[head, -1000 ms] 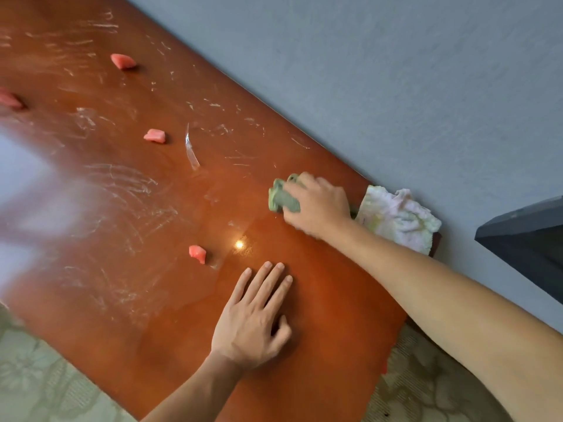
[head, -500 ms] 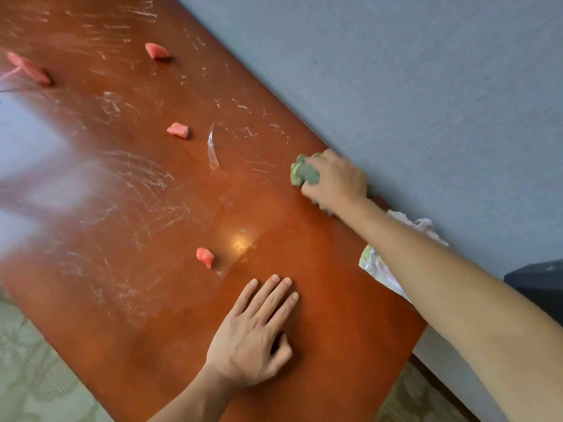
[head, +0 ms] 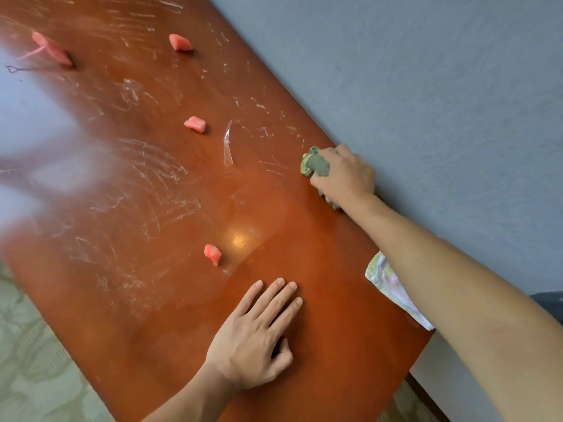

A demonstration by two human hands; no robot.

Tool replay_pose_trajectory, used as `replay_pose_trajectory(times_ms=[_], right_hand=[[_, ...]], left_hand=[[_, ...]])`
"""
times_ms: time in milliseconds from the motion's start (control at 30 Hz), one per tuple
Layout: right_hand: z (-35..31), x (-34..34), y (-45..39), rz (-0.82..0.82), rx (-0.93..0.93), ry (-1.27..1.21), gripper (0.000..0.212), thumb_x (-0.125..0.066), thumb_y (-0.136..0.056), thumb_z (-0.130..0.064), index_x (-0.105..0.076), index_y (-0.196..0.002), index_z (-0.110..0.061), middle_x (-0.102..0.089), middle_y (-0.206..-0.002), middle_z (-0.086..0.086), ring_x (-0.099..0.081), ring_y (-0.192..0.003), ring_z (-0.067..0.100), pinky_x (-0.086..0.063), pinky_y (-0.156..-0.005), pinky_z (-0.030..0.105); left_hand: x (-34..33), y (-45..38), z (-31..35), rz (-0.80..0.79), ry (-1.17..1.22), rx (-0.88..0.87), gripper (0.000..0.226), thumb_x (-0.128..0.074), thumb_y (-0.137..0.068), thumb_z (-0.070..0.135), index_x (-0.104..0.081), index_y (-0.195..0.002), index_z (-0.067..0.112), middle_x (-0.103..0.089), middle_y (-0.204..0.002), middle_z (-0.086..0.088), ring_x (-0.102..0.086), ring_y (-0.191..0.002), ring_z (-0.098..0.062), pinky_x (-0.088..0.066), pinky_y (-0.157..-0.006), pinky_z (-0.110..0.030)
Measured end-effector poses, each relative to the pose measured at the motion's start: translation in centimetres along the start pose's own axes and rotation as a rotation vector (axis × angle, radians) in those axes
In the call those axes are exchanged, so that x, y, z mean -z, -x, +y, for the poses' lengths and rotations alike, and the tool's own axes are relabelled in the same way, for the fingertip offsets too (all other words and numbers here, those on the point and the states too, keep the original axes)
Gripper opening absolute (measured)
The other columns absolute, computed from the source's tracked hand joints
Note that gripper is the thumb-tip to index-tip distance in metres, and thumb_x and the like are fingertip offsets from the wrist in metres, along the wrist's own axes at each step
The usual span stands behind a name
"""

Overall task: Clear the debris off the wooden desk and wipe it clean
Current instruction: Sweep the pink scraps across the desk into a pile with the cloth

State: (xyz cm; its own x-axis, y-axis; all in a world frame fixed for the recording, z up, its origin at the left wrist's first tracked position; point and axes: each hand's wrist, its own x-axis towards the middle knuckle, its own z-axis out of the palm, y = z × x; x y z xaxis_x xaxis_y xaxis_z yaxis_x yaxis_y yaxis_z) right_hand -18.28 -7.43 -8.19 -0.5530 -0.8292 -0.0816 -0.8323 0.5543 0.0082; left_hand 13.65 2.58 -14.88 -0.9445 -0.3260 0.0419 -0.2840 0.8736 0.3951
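No readable text, label, brand, number or sign shows anywhere: none on the glossy reddish-brown wooden desk (head: 170,300), none on the crumpled green cloth (head: 315,166), none on the pale patterned rag (head: 387,281) at the desk's edge.

A green rag (head: 316,166) is gripped in the right hand (head: 344,175) and pressed onto the wooden tabletop (head: 335,300) close to its edge along the grey wall (head: 426,102). The left hand (head: 259,333) is laid flat on the tabletop, fingers straight. Four pink scraps are scattered over the smeared surface: one (head: 212,254) near the left hand, one (head: 195,124) beside a clear plastic sliver (head: 227,144), and two farther off (head: 180,42) (head: 51,52). A pale patterned cloth (head: 393,287) is partly hidden under the right forearm.
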Motion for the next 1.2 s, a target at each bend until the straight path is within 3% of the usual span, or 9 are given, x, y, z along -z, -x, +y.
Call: replay_pose_trajectory(times_ms=[200, 267, 367, 433, 500, 667, 867, 1067, 1200], right_hand=[[-0.9, -2.3, 11.3, 0.038, 0.668, 0.023, 0.045, -0.065, -0.08, -0.049, -0.07, -0.121, -0.033, -0.066, -0.118, -0.002, -0.064, -0.093, 0.022, -0.052, -0.06, 0.03], [0.2, -2.3, 11.2, 0.025, 0.591, 0.052, 0.044, -0.064, -0.081, -0.05, -0.07, -0.121, -0.034, -0.065, -0.119, -0.003, -0.065, -0.094, 0.023, -0.053, -0.061, 0.031], [0.1, -1.9, 8.6, 0.035, 0.078, 0.019, 0.047, -0.064, -0.085, -0.051, -0.065, -0.129, -0.036, -0.06, -0.12, -0.001, -0.062, -0.101, 0.028, -0.05, -0.074, 0.036], [-1.5, -1.9, 8.1, 0.034, -0.101, -0.035, 0.049, -0.063, -0.087, -0.05, -0.064, -0.133, -0.034, -0.058, -0.12, 0.002, -0.061, -0.103, 0.029, -0.048, -0.077, 0.036], [-3.8, -2.1, 9.4, 0.081, 0.017, -0.05, 0.046, -0.065, -0.084, -0.048, -0.066, -0.128, -0.032, -0.06, -0.115, 0.002, -0.061, -0.099, 0.029, -0.049, -0.071, 0.035], [-5.1, -2.9, 13.9, 0.061, 0.743, 0.042, 0.043, -0.064, -0.079, -0.046, -0.07, -0.119, -0.03, -0.066, -0.111, 0.0, -0.063, -0.087, 0.026, -0.052, -0.055, 0.032], [-5.2, -2.1, 12.6, 0.019, 0.047, 0.009, 0.048, -0.064, -0.088, -0.047, -0.063, -0.133, -0.03, -0.059, -0.124, 0.006, -0.061, -0.105, 0.032, -0.048, -0.072, 0.036], [-9.8, -2.7, 20.1, 0.008, 0.477, 0.005, 0.042, -0.071, -0.076, -0.045, -0.069, -0.113, -0.028, -0.064, -0.107, 0.002, -0.063, -0.087, 0.029, -0.049, -0.056, 0.032], [-9.3, -3.2, 20.7, -0.019, 0.647, 0.01, 0.045, -0.07, -0.073, -0.049, -0.07, -0.115, -0.031, -0.062, -0.107, 0.0, -0.064, -0.085, 0.029, -0.051, -0.056, 0.034]], left_hand=[[0.0, 0.0, 0.0, -0.018, 0.008, -0.002, 0.075, -0.058, -0.084, 0.044, -0.048, -0.155, 0.02, -0.032, -0.168, -0.004, -0.021, -0.158, -0.023, -0.023, -0.126, -0.051], [0.0, 0.0, 0.0, -0.017, 0.001, -0.004, 0.075, -0.057, -0.085, 0.044, -0.048, -0.155, 0.02, -0.032, -0.168, -0.004, -0.021, -0.158, -0.023, -0.023, -0.126, -0.051], [-0.1, 0.0, -0.1, -0.011, -0.018, -0.007, 0.074, -0.055, -0.086, 0.044, -0.048, -0.155, 0.02, -0.031, -0.168, -0.004, -0.02, -0.159, -0.023, -0.02, -0.127, -0.05], [-0.1, 0.1, -0.1, -0.001, -0.032, -0.006, 0.072, -0.054, -0.088, 0.044, -0.047, -0.155, 0.02, -0.03, -0.168, -0.004, -0.02, -0.159, -0.022, -0.02, -0.128, -0.05], [-0.3, 0.2, -0.1, 0.016, -0.048, -0.009, 0.069, -0.053, -0.09, 0.043, -0.048, -0.155, 0.02, -0.032, -0.168, -0.005, -0.022, -0.158, -0.023, -0.022, -0.127, -0.05], [-0.9, 0.2, -0.1, 0.083, -0.076, -0.018, 0.059, -0.054, -0.095, 0.037, -0.054, -0.151, 0.017, -0.049, -0.157, -0.008, -0.038, -0.151, -0.026, -0.027, -0.126, -0.049], [-0.7, 0.6, -0.4, 0.084, -0.133, -0.029, 0.052, -0.048, -0.099, 0.032, -0.06, -0.145, 0.011, -0.051, -0.156, -0.01, -0.041, -0.149, -0.027, -0.026, -0.126, -0.048], [0.1, 4.5, 2.2, 0.284, -0.117, 0.269, 0.033, -0.054, -0.091, 0.013, -0.076, -0.115, 0.009, -0.07, -0.129, -0.009, -0.063, -0.124, -0.03, -0.036, -0.12, -0.041], [-0.2, 12.0, 4.4, 0.355, -0.13, 0.577, 0.051, -0.06, -0.079, 0.018, -0.071, -0.129, 0.011, -0.061, -0.14, -0.015, -0.058, -0.132, -0.035, -0.034, -0.121, -0.048]])
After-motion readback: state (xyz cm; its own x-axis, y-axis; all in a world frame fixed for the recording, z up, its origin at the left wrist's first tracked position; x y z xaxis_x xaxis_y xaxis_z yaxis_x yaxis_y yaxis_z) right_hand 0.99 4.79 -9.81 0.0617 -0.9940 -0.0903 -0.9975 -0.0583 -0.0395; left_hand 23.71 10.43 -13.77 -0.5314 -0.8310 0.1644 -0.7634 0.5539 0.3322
